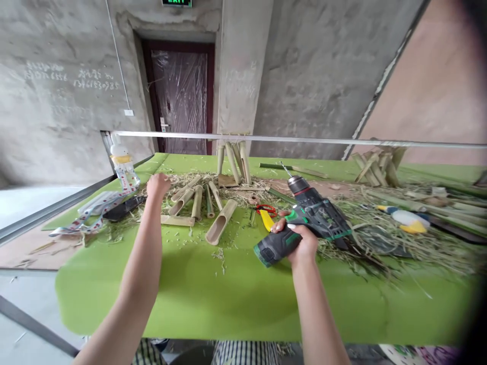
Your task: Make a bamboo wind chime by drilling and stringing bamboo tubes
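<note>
While the right hand is closed firmly around the grip of a black-and-green cordless power drill, the left hand is raised on a bare, outstretched forearm, its fingers bunched above a scatter of cut pale-green bamboo pieces; whether those fingers are gripping anything small, I cannot tell. The right forearm comes up from the bottom of the view, with the drill's square battery base jutting toward the left hand's side and its thin metal bit pointing away across the table. Just left of the right hand, a yellow-and-red hand tool lies partly hidden. A hollow half-cut bamboo scoop rests on a long table with a bright green top, near the left hand and well clear of the drill. Pale bamboo shavings spread beneath the drill, and a leaning cluster of upright bamboo stakes stands beyond the scoop. Farther left, a white-and-red printed strap trails beside a black phone.
</note>
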`<state>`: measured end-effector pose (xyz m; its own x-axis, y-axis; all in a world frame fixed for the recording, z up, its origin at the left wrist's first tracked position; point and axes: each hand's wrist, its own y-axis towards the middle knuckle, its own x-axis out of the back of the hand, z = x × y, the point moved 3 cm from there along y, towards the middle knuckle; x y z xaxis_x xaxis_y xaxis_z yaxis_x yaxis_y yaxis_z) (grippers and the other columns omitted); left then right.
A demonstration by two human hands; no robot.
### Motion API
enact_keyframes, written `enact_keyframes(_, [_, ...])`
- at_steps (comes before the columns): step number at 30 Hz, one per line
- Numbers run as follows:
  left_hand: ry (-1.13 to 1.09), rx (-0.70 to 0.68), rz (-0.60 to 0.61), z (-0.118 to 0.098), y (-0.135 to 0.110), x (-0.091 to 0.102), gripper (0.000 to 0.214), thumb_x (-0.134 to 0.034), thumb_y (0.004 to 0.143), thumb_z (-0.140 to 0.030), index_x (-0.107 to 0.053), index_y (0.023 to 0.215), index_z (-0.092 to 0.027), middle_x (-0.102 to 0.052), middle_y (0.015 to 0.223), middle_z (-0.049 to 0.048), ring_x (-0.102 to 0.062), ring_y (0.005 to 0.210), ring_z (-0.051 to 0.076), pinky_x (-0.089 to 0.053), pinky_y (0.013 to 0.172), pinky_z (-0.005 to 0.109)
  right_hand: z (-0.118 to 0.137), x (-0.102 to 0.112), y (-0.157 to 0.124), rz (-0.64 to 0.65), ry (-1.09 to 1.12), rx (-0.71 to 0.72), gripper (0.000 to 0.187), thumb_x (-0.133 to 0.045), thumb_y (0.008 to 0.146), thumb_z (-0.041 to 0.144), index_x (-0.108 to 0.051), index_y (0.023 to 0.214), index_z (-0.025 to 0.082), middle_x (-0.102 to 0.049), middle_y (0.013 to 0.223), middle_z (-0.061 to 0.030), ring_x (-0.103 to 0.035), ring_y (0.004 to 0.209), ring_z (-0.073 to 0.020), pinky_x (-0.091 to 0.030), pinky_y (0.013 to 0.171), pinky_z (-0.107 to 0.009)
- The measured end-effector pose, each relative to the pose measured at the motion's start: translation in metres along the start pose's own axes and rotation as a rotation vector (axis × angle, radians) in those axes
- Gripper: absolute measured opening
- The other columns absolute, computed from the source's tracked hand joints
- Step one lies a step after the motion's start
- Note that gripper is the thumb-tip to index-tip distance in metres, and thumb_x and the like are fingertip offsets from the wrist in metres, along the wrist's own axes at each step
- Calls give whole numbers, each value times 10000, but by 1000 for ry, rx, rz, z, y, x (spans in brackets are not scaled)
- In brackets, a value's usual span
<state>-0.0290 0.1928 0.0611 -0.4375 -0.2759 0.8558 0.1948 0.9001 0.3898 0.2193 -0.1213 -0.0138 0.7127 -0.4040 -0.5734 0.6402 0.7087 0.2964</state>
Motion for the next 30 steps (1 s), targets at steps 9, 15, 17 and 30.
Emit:
enact_keyframes(9, [77,-274,328,-20,-36,-33,473,-599,693,-360,-602,1111,-138,-636,1088,146,-605,934,257,-445,699,255,1,4,2,-107,-40,65,354,-536,540,313,-614,866,198,-553,506,12,-615,657,-255,-488,704,-492])
enact_keyframes(15, [-8,-529,762,-11,-64,-14,520,-635,663,-380,-569,1151,-213,-622,1114,68,-588,901,193,-448,745,267,-7,-11,4,-80,-193,207,333,-576,601,310,-604,910,190,-575,536,16,-623,626,-239,-509,650,-447])
enact_keyframes(17, [42,-561,823,-7,-75,-14,513,-656,647,-349,-580,1132,-202,-615,1116,76,-573,912,204,-442,770,300,-11,-19,4,-48,-271,221,311,-608,629,299,-599,921,194,-589,554,19,-621,611,-223,-511,627,-412])
enact_keyframes(30, [-341,-1036,740,-90,-168,5,299,-439,845,-320,-580,1036,-139,-605,974,84,-554,763,149,-467,662,285,-12,-33,2,-4,-503,233,199,-621,641,276,-614,815,179,-639,602,-10,-611,582,-198,-486,623,-353])
